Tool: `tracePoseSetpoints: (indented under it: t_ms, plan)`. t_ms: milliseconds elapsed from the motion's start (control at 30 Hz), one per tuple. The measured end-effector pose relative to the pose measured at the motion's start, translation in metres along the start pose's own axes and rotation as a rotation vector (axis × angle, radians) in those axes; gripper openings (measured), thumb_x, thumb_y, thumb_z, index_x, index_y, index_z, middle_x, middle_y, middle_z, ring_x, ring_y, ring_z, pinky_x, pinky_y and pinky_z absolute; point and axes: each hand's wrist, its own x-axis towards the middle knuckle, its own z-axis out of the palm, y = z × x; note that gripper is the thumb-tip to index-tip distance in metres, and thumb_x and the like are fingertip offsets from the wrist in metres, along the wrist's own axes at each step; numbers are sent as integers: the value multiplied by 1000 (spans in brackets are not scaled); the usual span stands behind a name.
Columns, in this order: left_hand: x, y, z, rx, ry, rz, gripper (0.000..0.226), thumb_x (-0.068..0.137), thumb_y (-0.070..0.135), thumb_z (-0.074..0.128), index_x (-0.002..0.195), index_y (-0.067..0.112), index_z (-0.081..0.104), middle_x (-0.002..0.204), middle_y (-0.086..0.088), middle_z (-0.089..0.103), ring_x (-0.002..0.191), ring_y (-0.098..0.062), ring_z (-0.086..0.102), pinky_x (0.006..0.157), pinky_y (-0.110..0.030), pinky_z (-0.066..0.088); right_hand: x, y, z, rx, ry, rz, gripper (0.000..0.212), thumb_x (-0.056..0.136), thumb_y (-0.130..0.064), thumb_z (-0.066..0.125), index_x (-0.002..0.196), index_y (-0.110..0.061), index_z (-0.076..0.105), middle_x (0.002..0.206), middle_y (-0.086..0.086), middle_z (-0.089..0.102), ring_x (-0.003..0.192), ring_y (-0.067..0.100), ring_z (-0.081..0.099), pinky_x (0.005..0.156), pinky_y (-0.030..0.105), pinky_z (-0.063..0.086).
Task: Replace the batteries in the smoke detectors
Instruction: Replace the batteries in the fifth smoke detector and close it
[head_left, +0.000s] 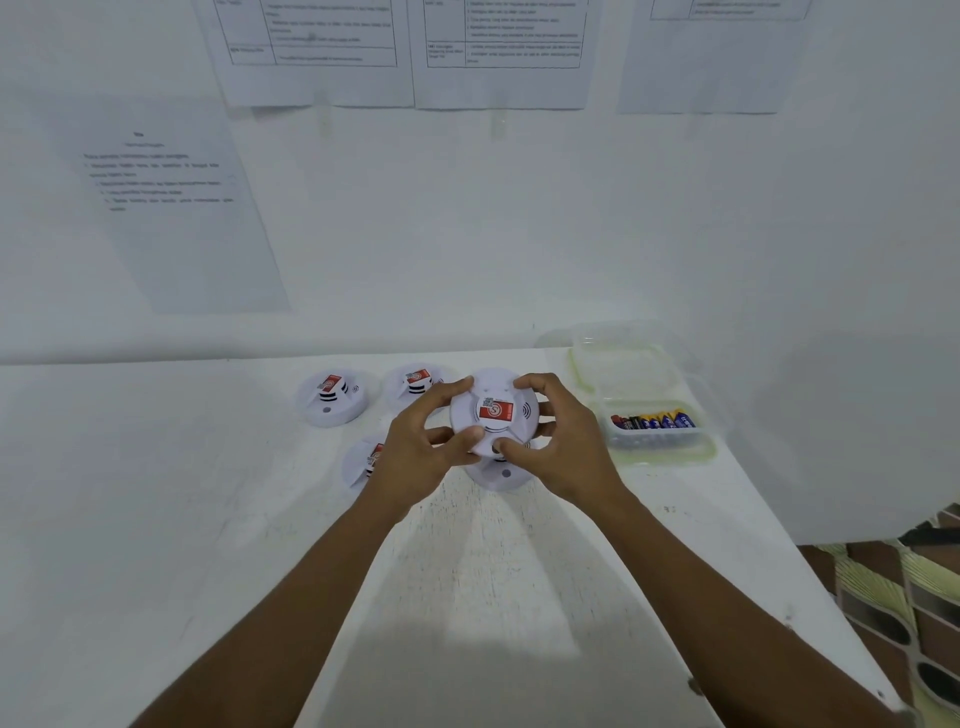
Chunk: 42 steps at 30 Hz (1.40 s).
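One smoke detector (493, 413), white, red label up, gripped at rim between left hand (421, 452) and right hand (563, 452), fingers of both curled round edge. Lower detector (501, 474) on table directly under held unit; contact between the two unclear. Near-left detector (362, 460) partly behind left hand; far-left detector (332, 397) and far-centre detector (418, 382) beyond. Clear plastic container (660, 444) just right of right hand, lid open behind; batteries (654, 420) in row inside. White table (208, 519) against white wall (467, 234); printed sheets (171, 208) on wall.
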Motion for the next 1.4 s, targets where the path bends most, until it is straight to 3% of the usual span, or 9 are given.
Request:
tracePoseSetpoints:
  t_ms: [133, 333, 467, 1400]
  plan:
    - [-2, 4, 1, -52, -18, -20, 49, 83, 16, 73, 128, 26, 56, 123, 16, 61, 106, -20, 68, 78, -39, 60, -3, -1, -4, 95, -6, 27, 47, 81, -18, 78, 120, -26, 52, 121, -8, 61, 105, 12, 63, 82, 22, 58]
    - [-8, 6, 2, -108, -36, -49, 45, 84, 16, 71, 123, 31, 57, 119, 16, 64, 106, -20, 68, 78, -36, 60, -6, 2, -9, 190, -25, 73, 40, 84, -23, 76, 121, -28, 62, 119, -15, 64, 106, 13, 66, 90, 42, 58]
    - [-9, 7, -1, -123, -64, -54, 46, 81, 22, 70, 126, 24, 58, 127, 1, 62, 107, -24, 67, 80, -41, 59, -8, 4, -9, 228, -28, 82, 34, 87, -21, 74, 119, -27, 65, 121, -12, 65, 107, 16, 66, 91, 47, 56]
    - [-4, 0, 1, -27, -33, 14, 40, 80, 31, 68, 120, 33, 61, 130, -4, 61, 112, -22, 65, 87, -36, 57, -6, 7, -11, 183, -19, 81, 34, 86, -24, 74, 119, -27, 65, 123, -8, 65, 108, 16, 65, 92, 43, 57]
